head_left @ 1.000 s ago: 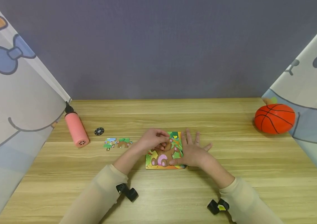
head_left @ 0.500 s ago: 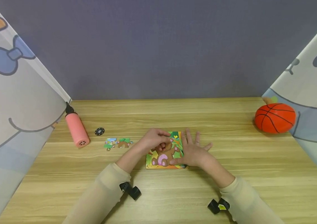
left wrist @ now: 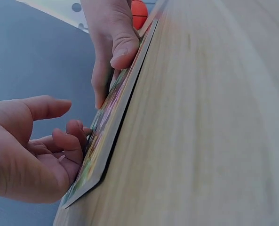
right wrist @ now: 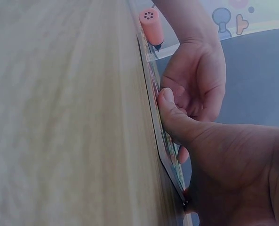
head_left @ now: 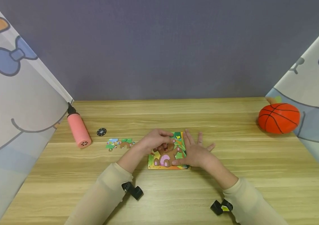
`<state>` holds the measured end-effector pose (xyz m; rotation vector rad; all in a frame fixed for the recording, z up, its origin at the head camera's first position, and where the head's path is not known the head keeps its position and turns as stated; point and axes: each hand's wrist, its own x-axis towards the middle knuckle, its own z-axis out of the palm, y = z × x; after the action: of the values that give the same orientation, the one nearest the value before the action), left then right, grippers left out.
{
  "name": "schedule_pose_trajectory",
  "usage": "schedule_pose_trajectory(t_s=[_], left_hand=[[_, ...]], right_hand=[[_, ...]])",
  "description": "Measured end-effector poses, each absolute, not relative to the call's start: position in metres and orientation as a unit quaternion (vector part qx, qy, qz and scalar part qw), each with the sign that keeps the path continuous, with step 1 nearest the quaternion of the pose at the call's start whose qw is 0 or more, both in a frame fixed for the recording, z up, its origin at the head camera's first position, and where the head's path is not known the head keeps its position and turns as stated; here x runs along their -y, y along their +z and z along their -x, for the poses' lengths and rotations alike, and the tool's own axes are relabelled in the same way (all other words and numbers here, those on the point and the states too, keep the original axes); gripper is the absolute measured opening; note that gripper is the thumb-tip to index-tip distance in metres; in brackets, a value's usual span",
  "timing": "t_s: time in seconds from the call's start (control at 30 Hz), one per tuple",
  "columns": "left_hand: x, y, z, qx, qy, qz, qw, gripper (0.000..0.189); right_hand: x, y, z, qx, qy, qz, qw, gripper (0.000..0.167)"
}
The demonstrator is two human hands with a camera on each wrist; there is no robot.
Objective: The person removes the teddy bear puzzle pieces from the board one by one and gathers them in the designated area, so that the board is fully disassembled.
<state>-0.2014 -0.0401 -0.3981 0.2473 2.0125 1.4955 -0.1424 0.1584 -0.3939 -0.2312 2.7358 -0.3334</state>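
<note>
A jigsaw puzzle (head_left: 165, 162) with a brown bear and a green and yellow background lies flat on the table in the head view. My left hand (head_left: 156, 139) is over its upper left part, fingers bent and touching the picture by the bear's head. In the left wrist view the left hand (left wrist: 31, 150) has its thumb apart from the fingers, with nothing visible between them. Spread over the puzzle's right edge, my right hand (head_left: 197, 154) presses it down, its thumb (right wrist: 170, 101) resting on the lower part. The picture beneath both hands is hidden.
Left of the puzzle lie loose puzzle pieces, one with blue sky (head_left: 113, 143) and one with a brown patch (head_left: 125, 144). Beyond them are a black round chip (head_left: 101, 132) and a pink hand pump (head_left: 79, 130). An orange toy basketball (head_left: 279, 118) sits far right.
My left fingers have shifted slightly on the puzzle, so the bear's mouth now shows. The right hand stays where it was, and the head view has turned a little.
</note>
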Motion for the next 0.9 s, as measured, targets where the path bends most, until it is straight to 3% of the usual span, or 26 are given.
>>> schedule_pose_trajectory(t_s=[0.27,0.57,0.9], left_hand=[[0.0361,-0.3922,0.198,-0.745,0.569,-0.123,0.326,0.037],[0.041,-0.3946,0.1966,-0.772,0.557,-0.082,0.294,0.039],[0.0413,-0.3942,0.1985,-0.734,0.592,-0.084,0.322,0.041]], right_hand=[[-0.1597,-0.3926,0.1421,-0.972,-0.116,0.082,0.187,0.137],[-0.1579,-0.3943,0.1421,-0.972,-0.119,0.085,0.185,0.135],[-0.1588,-0.3949,0.1432,-0.973,-0.109,0.079,0.185,0.136]])
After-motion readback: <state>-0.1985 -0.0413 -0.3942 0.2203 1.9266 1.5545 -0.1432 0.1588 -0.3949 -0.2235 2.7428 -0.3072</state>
